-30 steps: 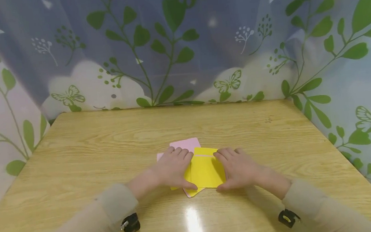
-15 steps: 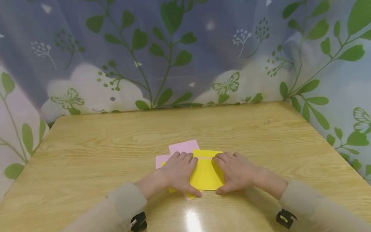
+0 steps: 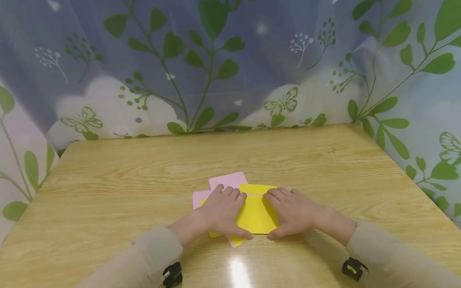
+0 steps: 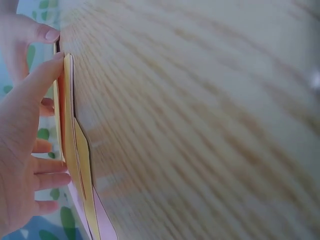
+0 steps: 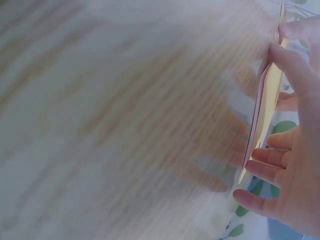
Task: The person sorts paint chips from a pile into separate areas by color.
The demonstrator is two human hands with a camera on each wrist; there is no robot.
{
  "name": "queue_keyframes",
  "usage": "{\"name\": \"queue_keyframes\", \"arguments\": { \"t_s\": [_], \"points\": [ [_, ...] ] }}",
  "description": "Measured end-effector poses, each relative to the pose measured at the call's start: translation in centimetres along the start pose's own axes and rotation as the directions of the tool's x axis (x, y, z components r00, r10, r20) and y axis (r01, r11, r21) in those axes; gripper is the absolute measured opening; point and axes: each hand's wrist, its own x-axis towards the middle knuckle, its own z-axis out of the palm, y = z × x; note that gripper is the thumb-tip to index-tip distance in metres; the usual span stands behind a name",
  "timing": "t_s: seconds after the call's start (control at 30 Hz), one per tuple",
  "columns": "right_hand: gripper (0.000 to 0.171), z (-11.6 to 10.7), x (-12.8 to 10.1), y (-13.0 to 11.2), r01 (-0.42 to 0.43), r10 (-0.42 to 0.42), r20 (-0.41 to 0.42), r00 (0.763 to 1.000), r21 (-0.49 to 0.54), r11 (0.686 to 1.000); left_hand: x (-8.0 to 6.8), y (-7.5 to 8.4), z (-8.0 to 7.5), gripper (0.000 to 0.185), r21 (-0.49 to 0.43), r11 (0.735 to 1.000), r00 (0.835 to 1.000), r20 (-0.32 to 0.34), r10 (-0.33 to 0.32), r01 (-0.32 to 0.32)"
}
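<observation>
Pressing still, both hands [image 3: 261, 212] unmoved on yellow paper [image 3: 256, 215]

We see a folded sheet [image 3: 256, 212] lying on two other sheets [image 3: 228, 180] near the middle of the table [image 3: 95, 197]. Our left hand [image 3: 221, 211] rests flat at its nine o'clock, our right hand [image 3: 296, 211] at three o'clock. A curtain [image 3: 223, 57] hangs at twelve o'clock, behind the table.

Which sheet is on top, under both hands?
The yellow sheet: the left hand and right hand press on it, while the pink sheets peek out beneath.
</observation>
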Motion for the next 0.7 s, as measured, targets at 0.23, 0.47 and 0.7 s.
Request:
{"name": "queue_keyframes", "arguments": {
  "t_s": [0.23,0.47,0.7],
  "points": [
    [0.096,-0.4,0.2,0.0,-0.012,0.012,-0.033,0.999,-0.004,1.000,-0.1,-0.6,-0.3,0.097,0.003,1.000,0.999,-0.047,-0.015,0.015],
    [0.101,-1.3,1.4,-0.4,-0.026,0.022,-0.151,0.988,-0.025,0.999,-1.5,-2.1,-1.1,0.097,0.001,0.999,0.988,-0.149,-0.049,0.049],
    [0.101,-2.8,3.7,-2.5,-0.010,0.009,-0.168,0.986,-0.009,1.000,-4.5,-4.3,-1.2,0.093,-0.054,0.996,0.969,-0.233,-0.079,0.068]
  ]
}}
